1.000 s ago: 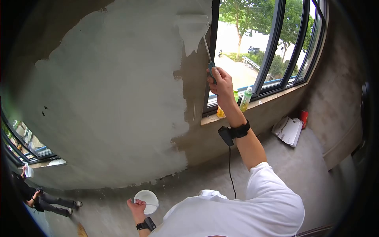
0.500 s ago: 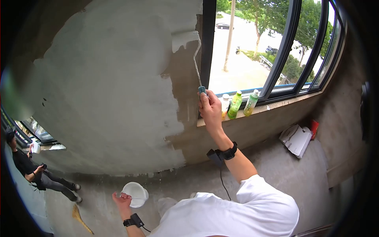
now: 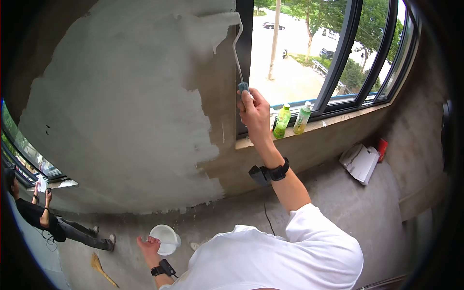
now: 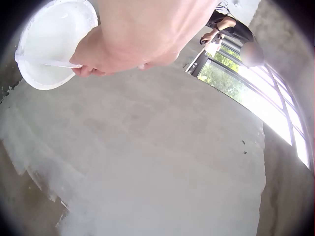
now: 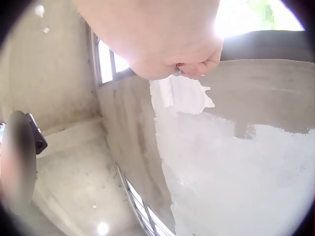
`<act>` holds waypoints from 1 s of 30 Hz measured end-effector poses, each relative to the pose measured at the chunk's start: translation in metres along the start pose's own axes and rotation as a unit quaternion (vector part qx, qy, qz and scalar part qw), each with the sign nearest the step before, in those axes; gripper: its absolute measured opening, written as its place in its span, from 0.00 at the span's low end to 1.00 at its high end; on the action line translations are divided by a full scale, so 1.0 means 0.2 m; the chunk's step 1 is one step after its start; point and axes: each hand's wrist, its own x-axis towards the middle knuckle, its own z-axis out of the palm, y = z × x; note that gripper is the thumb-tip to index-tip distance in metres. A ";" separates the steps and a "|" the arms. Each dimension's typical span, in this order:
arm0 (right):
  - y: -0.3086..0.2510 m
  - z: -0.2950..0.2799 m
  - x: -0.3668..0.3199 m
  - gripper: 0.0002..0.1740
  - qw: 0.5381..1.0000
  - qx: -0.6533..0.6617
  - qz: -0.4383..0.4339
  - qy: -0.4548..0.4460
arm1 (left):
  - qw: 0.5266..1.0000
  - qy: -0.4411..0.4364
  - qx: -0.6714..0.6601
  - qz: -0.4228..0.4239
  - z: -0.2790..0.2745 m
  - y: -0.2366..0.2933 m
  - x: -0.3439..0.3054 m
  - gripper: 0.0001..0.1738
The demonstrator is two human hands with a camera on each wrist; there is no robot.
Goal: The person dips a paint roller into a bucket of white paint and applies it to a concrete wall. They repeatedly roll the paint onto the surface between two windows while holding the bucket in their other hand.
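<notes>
In the head view my right hand (image 3: 255, 116) grips the blue-grey handle of a paint roller (image 3: 243, 88). Its bent rod reaches up, and the white roller end lies against the wall beside the dark window frame. Fresh white paint (image 5: 194, 96) spreads below that end in the right wrist view. Low at the front, my left hand (image 3: 149, 247) holds a white bucket (image 3: 178, 240) by its thin handle (image 4: 47, 62), with curled fingers. White paint shows inside the bucket. Light paint covers most of the wall (image 3: 121, 111); a brown unpainted strip (image 3: 212, 87) runs along the window.
Bottles (image 3: 282, 121) stand on the window sill (image 3: 314, 124) close to my right forearm. A white box (image 3: 360, 163) lies on the floor at right. Another person (image 3: 36, 212) stands at far left, with a straw broom (image 3: 99, 268) nearby. A cable (image 3: 267, 217) hangs from my right wrist.
The roller came down along the wall beside the window, then went back up with my right hand. The bucket stays in my left hand. The person at left has raised their hands.
</notes>
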 end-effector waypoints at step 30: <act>-0.15 0.11 0.05 0.11 0.998 -0.031 0.031 -0.041 | 0.998 -0.049 0.023 -0.032 0.06 0.00 0.12 0.24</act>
